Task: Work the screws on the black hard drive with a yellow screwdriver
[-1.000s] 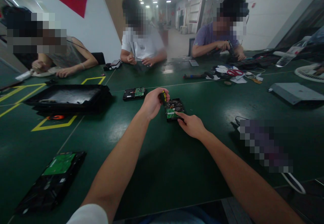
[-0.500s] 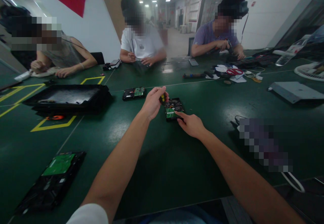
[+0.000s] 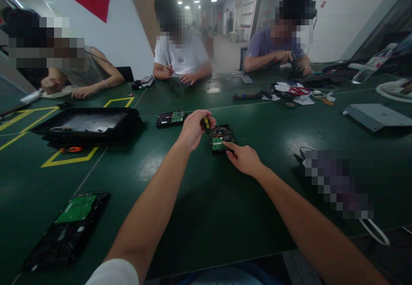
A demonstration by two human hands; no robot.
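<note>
In the head view a black hard drive (image 3: 223, 138) with a small green circuit board lies on the green table in front of me. My left hand (image 3: 195, 128) is closed around the yellow-and-black handle of a screwdriver (image 3: 205, 124), over the drive's far left side. The screwdriver's tip is too small to make out. At the drive's near right corner is my right hand (image 3: 243, 158), index finger on top and thumb by the edge, gripping it. A second hard drive (image 3: 170, 119) lies to the left, beyond my left forearm.
A larger black drive with a green board (image 3: 69, 229) lies near left. Behind it sits a black tray (image 3: 86, 124). On the right are a grey metal box (image 3: 376, 116) and a blurred-out object (image 3: 336, 184). Three people sit across the table; papers and red-handled scissors (image 3: 299, 91) lie near one.
My left hand has tilted slightly, and more of the screwdriver's handle shows. My right hand stays on the hard drive. The view has shifted a little.
</note>
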